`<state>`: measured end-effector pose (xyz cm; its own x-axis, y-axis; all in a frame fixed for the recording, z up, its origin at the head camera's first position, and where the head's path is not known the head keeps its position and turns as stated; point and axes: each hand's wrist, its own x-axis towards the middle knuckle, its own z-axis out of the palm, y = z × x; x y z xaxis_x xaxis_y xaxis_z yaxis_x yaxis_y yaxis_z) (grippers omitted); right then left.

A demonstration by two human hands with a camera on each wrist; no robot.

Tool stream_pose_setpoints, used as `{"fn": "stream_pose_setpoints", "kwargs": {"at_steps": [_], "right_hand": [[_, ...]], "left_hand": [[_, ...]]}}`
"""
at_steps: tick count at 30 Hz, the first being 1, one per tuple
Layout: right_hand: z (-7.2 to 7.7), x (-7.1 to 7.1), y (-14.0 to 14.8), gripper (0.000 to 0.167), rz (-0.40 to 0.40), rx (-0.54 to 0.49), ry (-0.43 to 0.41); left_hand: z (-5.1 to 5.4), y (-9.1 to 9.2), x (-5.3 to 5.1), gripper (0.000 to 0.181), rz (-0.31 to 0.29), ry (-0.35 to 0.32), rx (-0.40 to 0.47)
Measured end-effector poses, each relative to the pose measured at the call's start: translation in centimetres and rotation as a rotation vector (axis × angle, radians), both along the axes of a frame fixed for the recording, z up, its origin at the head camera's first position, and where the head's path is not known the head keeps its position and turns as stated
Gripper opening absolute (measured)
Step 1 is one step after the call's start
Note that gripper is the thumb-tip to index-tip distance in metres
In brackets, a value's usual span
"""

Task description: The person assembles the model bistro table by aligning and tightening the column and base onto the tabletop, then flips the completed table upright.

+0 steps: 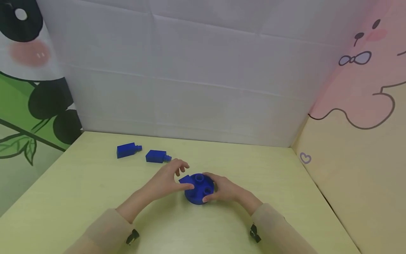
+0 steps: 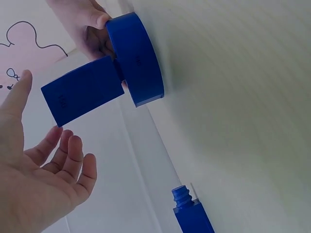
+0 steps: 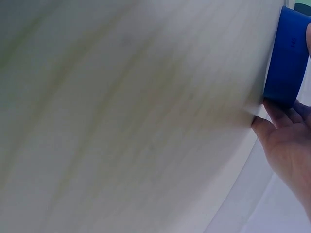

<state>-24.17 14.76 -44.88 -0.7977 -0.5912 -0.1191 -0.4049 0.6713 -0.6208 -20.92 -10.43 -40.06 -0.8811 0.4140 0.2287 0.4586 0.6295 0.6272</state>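
A round blue base (image 1: 197,197) with raised round sockets sits on the table, and a blue block (image 2: 82,91) stands in it on its left side, slightly tilted. My right hand (image 1: 226,189) grips the base's right edge between thumb and fingers; in the right wrist view the hand (image 3: 291,150) is against the blue base (image 3: 286,58). Around the block my left hand (image 1: 165,181) is spread, thumb and fingers apart; in the left wrist view the hand (image 2: 43,179) shows a gap to the block, fingers loosely bent.
Two more blue blocks with threaded ends lie behind on the left of the table (image 1: 95,183), one farther left (image 1: 126,150) and one nearer my left hand (image 1: 155,156). A white sheet (image 1: 196,70) hangs behind the table; a printed wall (image 1: 355,169) borders its right side.
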Motion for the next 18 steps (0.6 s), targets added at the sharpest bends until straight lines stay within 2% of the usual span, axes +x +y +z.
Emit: {"fn": "stream_pose_setpoints", "kwargs": {"at_steps": [3,8,18], "right_hand": [[-0.1,-0.1,0.0,0.092,-0.001,-0.003,0.001],[-0.3,0.0,0.0,0.092,0.002,-0.004,-0.005],[-0.1,0.0,0.1,0.094,-0.005,0.003,-0.021]], "left_hand": [[0.2,0.0,0.0,0.056,0.014,-0.011,-0.028],[0.0,-0.2,-0.3,0.044,-0.025,-0.049,-0.038],[-0.2,-1.5,-2.0,0.035,-0.205,-0.047,-0.020]]}}
